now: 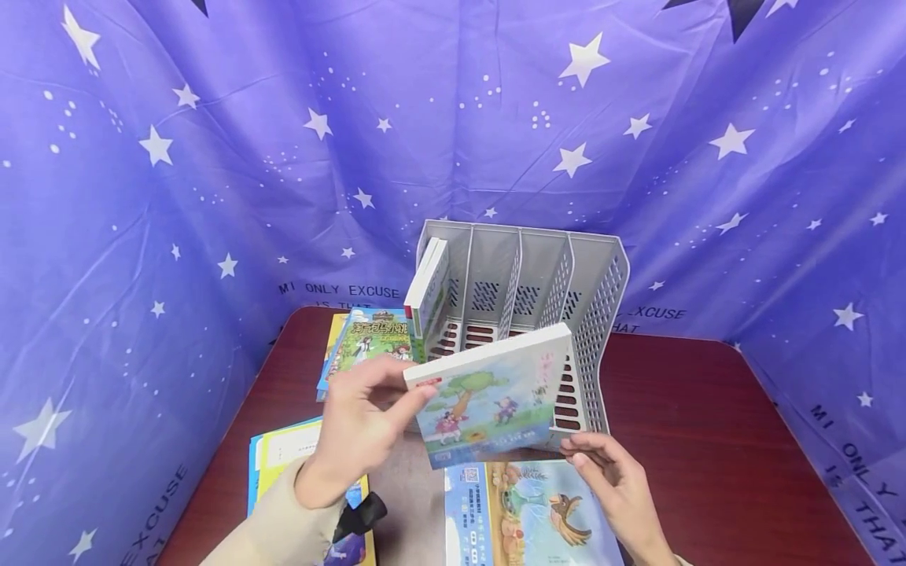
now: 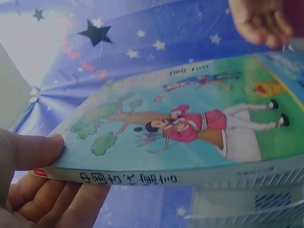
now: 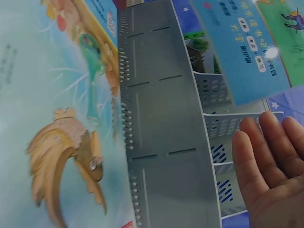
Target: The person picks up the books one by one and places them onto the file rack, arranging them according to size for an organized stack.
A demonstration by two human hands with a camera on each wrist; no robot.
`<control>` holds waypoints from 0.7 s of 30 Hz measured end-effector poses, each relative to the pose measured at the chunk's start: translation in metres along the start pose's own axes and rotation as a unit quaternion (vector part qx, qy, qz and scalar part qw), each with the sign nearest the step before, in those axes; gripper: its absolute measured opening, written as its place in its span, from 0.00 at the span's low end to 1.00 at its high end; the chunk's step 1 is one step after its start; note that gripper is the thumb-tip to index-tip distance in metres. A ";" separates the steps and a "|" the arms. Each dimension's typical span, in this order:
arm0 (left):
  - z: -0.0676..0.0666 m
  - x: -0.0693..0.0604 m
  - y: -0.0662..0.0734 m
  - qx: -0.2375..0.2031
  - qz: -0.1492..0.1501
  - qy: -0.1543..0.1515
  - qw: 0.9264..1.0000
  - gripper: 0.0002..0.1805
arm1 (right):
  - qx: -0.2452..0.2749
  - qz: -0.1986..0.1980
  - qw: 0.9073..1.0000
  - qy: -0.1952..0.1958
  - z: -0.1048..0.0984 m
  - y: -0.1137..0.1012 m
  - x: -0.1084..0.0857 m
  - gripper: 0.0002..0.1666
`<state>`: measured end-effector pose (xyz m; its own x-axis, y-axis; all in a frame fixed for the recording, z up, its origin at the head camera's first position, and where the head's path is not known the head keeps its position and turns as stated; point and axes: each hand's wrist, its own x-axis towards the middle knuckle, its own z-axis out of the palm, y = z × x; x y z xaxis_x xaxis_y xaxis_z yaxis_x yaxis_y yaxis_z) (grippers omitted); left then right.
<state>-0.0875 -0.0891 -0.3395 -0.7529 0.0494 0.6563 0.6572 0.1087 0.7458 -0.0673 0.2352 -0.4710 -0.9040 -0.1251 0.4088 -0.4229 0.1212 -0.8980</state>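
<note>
My left hand (image 1: 354,428) grips a picture-covered book (image 1: 495,409) by its upper left corner, the thumb on the cover and the fingers behind. The book is held up, tilted, in front of a grey file rack (image 1: 598,330). In the left wrist view, the spine of the book (image 2: 204,123) faces down with Chinese lettering. Near the book's lower right corner is my right hand (image 1: 623,491); in the right wrist view its fingers (image 3: 270,152) are extended and hold nothing. Beneath lies another book (image 1: 559,511) with a bird on its cover.
White books (image 1: 428,287) stand in the rack's leftmost compartment. Left of the rack lies a stack of books (image 1: 368,338), and more books (image 1: 286,456) lie nearer, partly under the left forearm. A starry blue curtain (image 1: 453,118) surrounds the dark red table (image 1: 679,440).
</note>
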 end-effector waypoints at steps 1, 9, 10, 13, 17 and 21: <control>-0.003 0.002 0.000 0.004 0.004 0.010 1.000 0.10 | 0.000 0.004 1.000 0.006 -0.001 0.001 -0.002 0.13; -0.019 0.012 -0.011 0.049 0.031 0.085 0.995 0.10 | -0.060 0.049 0.995 0.060 -0.006 0.009 -0.017 0.10; -0.021 0.013 -0.012 0.056 0.031 0.093 0.994 0.10 | -0.080 0.060 0.993 0.068 -0.007 0.009 -0.019 0.09; -0.023 0.016 -0.016 0.072 0.032 0.114 0.990 0.09 | -0.136 0.101 0.982 0.084 -0.008 0.011 -0.027 0.08; -0.025 0.019 -0.020 0.084 0.029 0.142 0.986 0.08 | -0.230 0.157 0.956 0.091 -0.009 0.014 -0.038 0.08; -0.028 0.021 -0.024 0.089 0.017 0.166 0.982 0.08 | -0.332 0.192 0.920 0.080 -0.011 0.019 -0.048 0.10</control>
<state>-0.1184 -0.1183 -0.3407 -0.6585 -0.2675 0.7034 0.6432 0.2851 0.7106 -0.0324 0.2539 -0.5063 -0.9698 0.1926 0.1496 0.0317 0.7077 -0.7058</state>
